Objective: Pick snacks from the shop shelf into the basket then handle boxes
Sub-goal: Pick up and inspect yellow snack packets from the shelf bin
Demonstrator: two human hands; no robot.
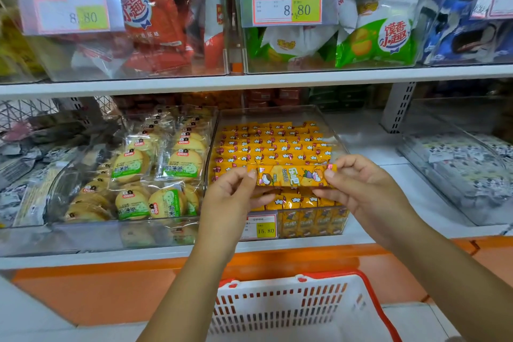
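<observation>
- Both hands hold one yellow snack packet [291, 175] level, just above the front part of the clear bin of yellow packets [273, 144] on the lower shelf [369, 147].
- The left hand [231, 197] pinches the left end of the packet between thumb and curled fingers.
- The right hand [361, 189] pinches the right end in the same way, thumb on the front side.
- The bin carries a price tag [259, 226] that reads 15.80 on its front wall.
- Left of this bin stands a clear bin of round biscuit packs [155, 172] with green labels.
- The white basket with a red rim [299, 305] is below the hands, in front of the orange shelf base [91, 291].
- On the upper shelf, bins hold red bags [155, 22] and green bags [380, 39], both with tags that read 8.80.
</observation>
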